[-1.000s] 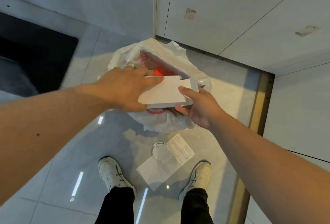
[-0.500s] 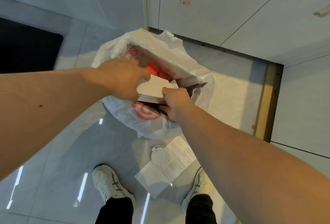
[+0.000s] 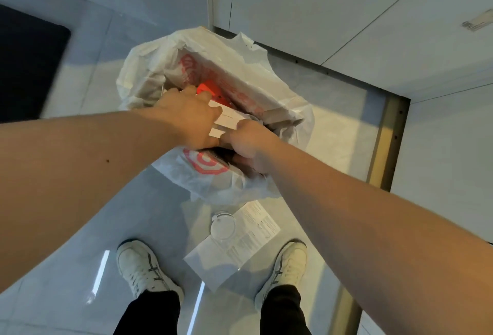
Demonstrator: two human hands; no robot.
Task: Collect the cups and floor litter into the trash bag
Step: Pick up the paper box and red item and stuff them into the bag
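A white plastic trash bag with red print stands open on the floor in front of me. Both hands are at its mouth, gripping a folded white paper piece. My left hand presses on it from the left, and my right hand holds its near right end against the bag's rim. Something red and a cardboard piece show inside the bag. On the floor between my feet lie a printed paper sheet and a clear plastic lid.
White cabinet doors stand just behind the bag. A brass floor strip runs along the right. A dark mat covers the floor at far left. My two white shoes stand on glossy grey tiles.
Both hands have pushed the white paper piece down from above the bag into its mouth. My right hand shifted from the paper's right edge to the bag's near rim.
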